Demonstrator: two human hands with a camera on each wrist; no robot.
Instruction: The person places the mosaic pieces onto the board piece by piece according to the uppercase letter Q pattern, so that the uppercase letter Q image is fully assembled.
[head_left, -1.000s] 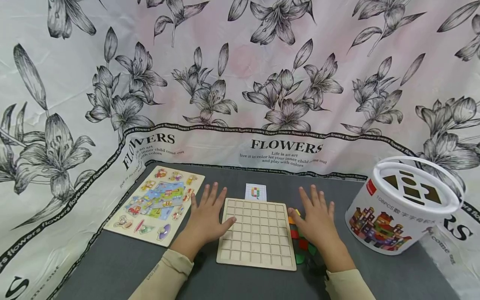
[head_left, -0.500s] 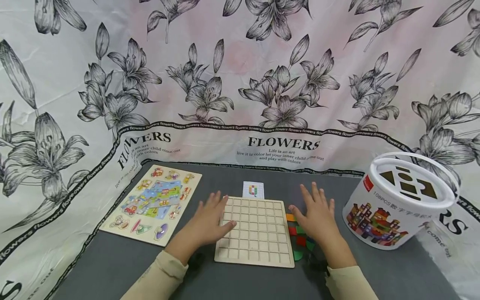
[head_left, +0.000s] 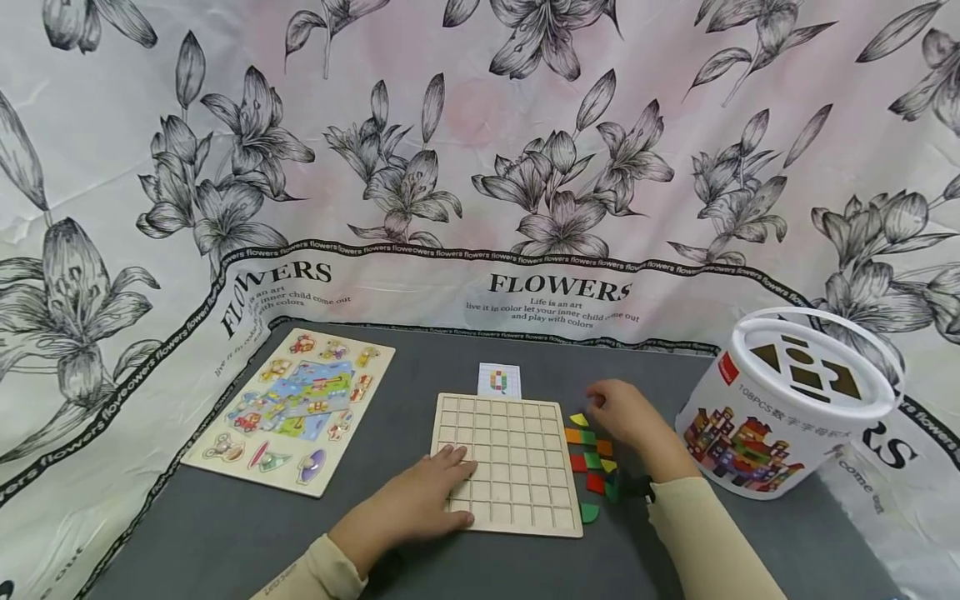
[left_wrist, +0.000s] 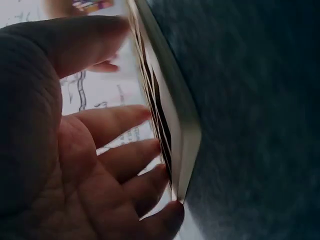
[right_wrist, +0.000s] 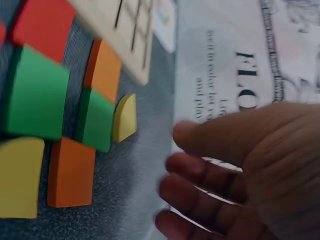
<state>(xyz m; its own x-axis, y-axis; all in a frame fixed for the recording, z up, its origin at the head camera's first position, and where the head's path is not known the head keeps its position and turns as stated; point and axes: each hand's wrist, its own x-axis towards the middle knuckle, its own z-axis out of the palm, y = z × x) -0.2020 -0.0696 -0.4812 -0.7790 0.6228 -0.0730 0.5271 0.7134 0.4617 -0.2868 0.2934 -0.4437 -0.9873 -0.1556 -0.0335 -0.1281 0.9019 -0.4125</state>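
My left hand (head_left: pixel 420 500) rests on the left edge of a wooden grid board (head_left: pixel 517 467), fingers fairly straight over its squares. In the left wrist view the fingertips touch the board's side (left_wrist: pixel 187 130). Right of the board lie several coloured blocks: green (right_wrist: pixel 37 95), orange (right_wrist: pixel 72 172), red (right_wrist: pixel 42 27) and yellow. My right hand (head_left: pixel 626 412) hovers just beyond them, fingers loosely bent and holding nothing. Nearest to it is a small yellow block with a curved side (right_wrist: pixel 126 118). A card (head_left: pixel 498 381) with a multicoloured Q lies behind the board.
A wooden picture puzzle board (head_left: pixel 300 408) with blue picture cards on it lies at the left. A white lidded bucket (head_left: pixel 780 417) with a handle stands at the right. Flower-printed cloth (head_left: pixel 420 292) hangs behind the grey table (head_left: pixel 225 533).
My left hand has come down and back onto the board's left edge. The right hand has bent its fingers and turned, uncovering more of the blocks. The head view has shifted slightly.
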